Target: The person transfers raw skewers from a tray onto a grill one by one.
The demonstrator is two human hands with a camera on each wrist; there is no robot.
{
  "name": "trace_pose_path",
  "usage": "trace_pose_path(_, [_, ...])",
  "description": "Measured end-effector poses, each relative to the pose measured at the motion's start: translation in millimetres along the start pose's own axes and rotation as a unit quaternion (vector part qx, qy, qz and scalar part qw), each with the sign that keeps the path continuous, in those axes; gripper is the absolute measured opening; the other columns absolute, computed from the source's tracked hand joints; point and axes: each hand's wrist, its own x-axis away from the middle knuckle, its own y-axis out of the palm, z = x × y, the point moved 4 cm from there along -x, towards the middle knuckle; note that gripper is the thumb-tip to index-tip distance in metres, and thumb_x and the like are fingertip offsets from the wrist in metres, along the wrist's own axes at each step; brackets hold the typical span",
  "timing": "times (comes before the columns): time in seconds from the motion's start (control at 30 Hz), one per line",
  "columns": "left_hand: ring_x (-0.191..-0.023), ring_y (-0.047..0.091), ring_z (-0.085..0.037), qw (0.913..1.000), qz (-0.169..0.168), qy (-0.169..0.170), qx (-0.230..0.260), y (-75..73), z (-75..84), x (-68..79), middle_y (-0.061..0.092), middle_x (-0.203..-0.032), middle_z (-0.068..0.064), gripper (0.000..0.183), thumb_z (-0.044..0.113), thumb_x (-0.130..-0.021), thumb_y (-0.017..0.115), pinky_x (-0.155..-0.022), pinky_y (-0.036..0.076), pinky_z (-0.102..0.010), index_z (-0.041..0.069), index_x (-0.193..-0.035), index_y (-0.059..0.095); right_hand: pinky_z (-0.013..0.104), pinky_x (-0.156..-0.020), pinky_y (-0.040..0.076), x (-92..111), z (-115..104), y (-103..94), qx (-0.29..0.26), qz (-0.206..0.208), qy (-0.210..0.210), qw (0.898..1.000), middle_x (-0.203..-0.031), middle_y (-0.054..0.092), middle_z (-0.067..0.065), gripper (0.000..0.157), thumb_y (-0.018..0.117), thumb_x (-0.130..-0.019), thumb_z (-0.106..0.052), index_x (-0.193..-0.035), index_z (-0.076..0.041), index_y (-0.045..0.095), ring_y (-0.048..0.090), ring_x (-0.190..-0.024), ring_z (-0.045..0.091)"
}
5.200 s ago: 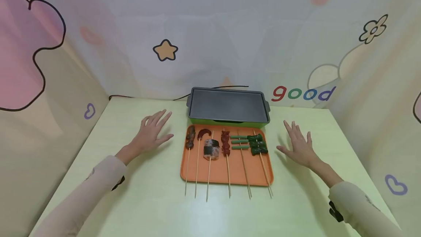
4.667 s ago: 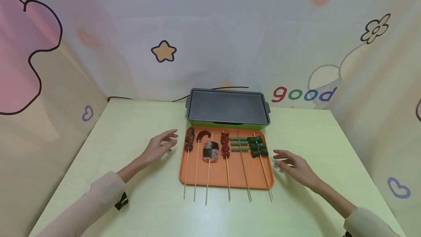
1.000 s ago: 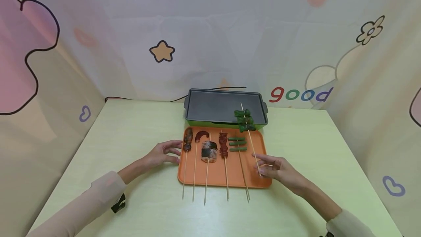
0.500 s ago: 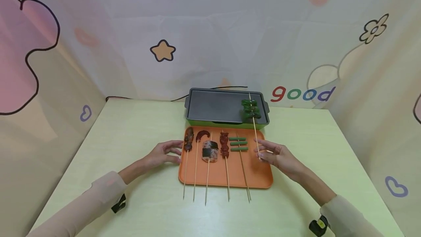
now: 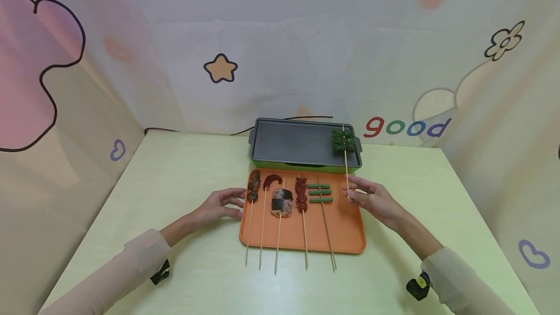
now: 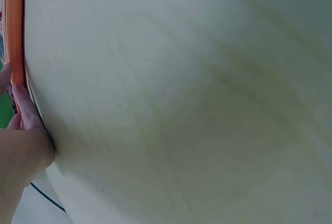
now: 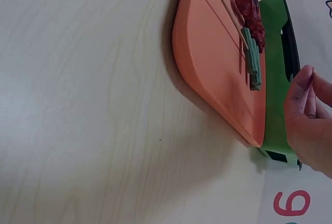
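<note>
Between thumb and fingers, my right hand [image 5: 374,201] pinches the lower stick of a skewer of dark green leafy pieces [image 5: 343,141]. Its green end is over the right part of the grey griddle pan [image 5: 295,142]; whether it touches the surface I cannot tell. My left hand [image 5: 216,205] rests its loosely bent fingers at the left rim of an orange tray [image 5: 345,235]. On the tray lie a brown meat skewer [image 5: 253,186], a curled red-brown skewer [image 5: 273,180], a seaweed-banded skewer [image 5: 282,203], a red meat skewer [image 5: 301,193] and a green-stalk skewer [image 5: 321,193].
The pan sits in a green base [image 5: 280,165] directly behind the tray. Stick ends overhang the tray's front edge. A pale table [image 5: 197,276] lies beneath everything, with a printed cloth [image 5: 280,72] behind and at the sides. A dark cord [image 5: 242,130] runs behind the pan.
My right hand has lifted the green leafy skewer from the tray, carried it forward and right over the pan, and lowered it there. My left hand has come to the tray's left rim and stays there.
</note>
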Motion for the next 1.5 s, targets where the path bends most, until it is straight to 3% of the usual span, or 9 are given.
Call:
trace_pose_path(0.47, [-0.121,0.062,-0.025,0.9999,-0.005,0.008,0.007,-0.5,-2.1,0.7,0.052,-0.149,-0.026,0.069,0.003,-0.090,0.075,-0.088,0.056,-0.020,-0.002,-0.151,0.045,0.020,-0.096,0.055,-5,3,-8.9,-0.021,0.008,0.023,0.999,-0.115,0.071,-0.008,0.067,0.056,-0.104,-0.006,-0.159,0.007,0.020,0.069,-0.108,0.002])
trace_pose_path(0.63, [-0.123,0.062,-0.027,1.0000,-0.005,0.008,0.002,-0.4,-1.7,0.3,0.052,-0.149,-0.026,0.069,0.002,-0.090,0.075,-0.089,0.056,-0.019,-0.002,-0.151,0.045,0.023,-0.098,0.055,-5,4,-12.7,-0.005,0.015,0.033,0.999,-0.120,0.072,-0.009,0.065,0.056,-0.105,-0.012,-0.159,0.005,0.023,0.068,-0.111,0.003])
trace_pose_path(0.83, [-0.124,0.061,-0.030,1.0000,-0.003,0.008,-0.005,0.3,-1.7,0.3,0.054,-0.147,-0.026,0.068,0.002,-0.090,0.074,-0.089,0.055,-0.019,-0.002,-0.151,0.045,0.025,-0.099,0.055,-2,7,-14.1,0.015,0.010,0.043,0.999,-0.129,0.072,-0.003,0.063,0.055,-0.107,-0.019,-0.158,0.006,0.027,0.069,-0.111,0.005])
trace_pose_path(1.07, [-0.124,0.062,-0.030,0.9999,-0.003,0.012,-0.011,-0.4,-1.9,0.7,0.055,-0.146,-0.026,0.068,0.004,-0.091,0.075,-0.091,0.054,-0.018,-0.002,-0.151,0.045,0.027,-0.096,0.057,11,11,-10.3,0.014,-0.019,0.057,0.998,-0.122,0.074,0.002,0.059,0.051,-0.108,-0.014,-0.153,0.016,0.027,0.072,-0.105,0.008])
trace_pose_path(1.5, [-0.122,0.063,-0.028,0.9999,-0.001,0.008,-0.015,0.3,-3.5,-1.7,0.057,-0.144,-0.025,0.068,0.004,-0.090,0.076,-0.092,0.053,-0.018,-0.002,-0.150,0.046,0.025,-0.095,0.057,44,14,20.0,0.019,-0.099,0.048,0.994,-0.118,0.074,0.000,0.058,0.053,-0.107,-0.017,-0.149,0.018,0.033,0.072,-0.108,0.012])
